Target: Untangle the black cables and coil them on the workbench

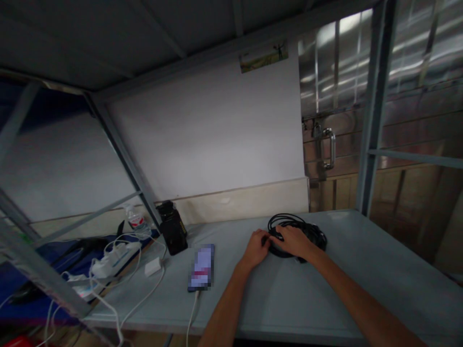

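Note:
A coil of black cable (pixel 315 235) lies on the grey metal surface (pixel 289 303), its loops stacked loosely. At the coil's left edge, my left hand (pixel 257 248) has its fingers curled closed around a part of the cable. My right hand (pixel 293 241) reaches over the coil from the right, and its thumb and fingers pinch the cable close to the left fingertips. The two hands nearly touch. Exactly which strand each one grips is partly hidden by the fingers.
Left of my hands lies a phone (pixel 201 267) with a white cable plugged in. Further left are a black case-like object (pixel 172 229), a white adapter (pixel 153 266) and power strips (pixel 115 258) with trailing cords. A metal post (pixel 372 115) rises at the right.

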`<state>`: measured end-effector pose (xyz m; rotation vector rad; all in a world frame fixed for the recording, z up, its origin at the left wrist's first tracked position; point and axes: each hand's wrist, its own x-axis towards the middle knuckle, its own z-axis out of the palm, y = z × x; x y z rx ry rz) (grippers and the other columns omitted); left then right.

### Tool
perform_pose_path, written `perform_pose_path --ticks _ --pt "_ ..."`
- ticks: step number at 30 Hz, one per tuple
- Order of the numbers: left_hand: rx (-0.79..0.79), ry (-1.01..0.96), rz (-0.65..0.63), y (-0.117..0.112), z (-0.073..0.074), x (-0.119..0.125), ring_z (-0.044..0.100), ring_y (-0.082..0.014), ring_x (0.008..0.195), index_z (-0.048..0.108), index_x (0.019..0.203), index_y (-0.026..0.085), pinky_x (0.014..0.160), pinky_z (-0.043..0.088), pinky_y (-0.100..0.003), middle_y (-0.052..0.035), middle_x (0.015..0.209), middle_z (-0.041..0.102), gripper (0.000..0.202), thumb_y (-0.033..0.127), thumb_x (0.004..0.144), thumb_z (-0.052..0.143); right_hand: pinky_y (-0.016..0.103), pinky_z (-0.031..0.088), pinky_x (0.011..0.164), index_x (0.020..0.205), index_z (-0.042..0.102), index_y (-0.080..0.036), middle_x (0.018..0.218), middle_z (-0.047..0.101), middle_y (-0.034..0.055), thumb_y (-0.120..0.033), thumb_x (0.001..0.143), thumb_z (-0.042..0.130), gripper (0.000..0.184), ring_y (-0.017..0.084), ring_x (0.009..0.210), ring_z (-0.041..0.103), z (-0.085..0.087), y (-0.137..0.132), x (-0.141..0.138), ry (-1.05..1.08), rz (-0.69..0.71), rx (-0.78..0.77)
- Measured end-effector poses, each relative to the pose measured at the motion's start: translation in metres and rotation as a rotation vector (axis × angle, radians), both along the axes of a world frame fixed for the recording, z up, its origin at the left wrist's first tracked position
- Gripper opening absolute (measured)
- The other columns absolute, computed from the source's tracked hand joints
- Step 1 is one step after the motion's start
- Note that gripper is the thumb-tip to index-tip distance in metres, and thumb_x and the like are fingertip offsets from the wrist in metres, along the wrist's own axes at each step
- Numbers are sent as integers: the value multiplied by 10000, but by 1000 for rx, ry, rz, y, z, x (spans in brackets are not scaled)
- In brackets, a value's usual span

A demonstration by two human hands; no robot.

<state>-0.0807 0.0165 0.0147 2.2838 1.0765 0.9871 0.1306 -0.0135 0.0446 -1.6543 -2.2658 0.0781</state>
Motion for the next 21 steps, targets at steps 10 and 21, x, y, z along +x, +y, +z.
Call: perform_pose_path --ticks 10,21 --pt "20 96 33 -1 0 1 664 -286 1103 748 1061 185 1092 521 -457 -117 1121 728 183 138 972 595 337 547 935 1299 737 -162 1181 806 169 -545 1143 495 479 331 1158 780 0 -1 0 8 20 25" --pt "70 153 17 1 -3 1 659 -277 1091 734 1040 179 1075 523 -446 -118 1127 709 162 125 997 588 313 538 912 1308 723 -161 1202 807 164 -531 1135 512 460 316 1158 780 -1 0 0 -12 21 8"
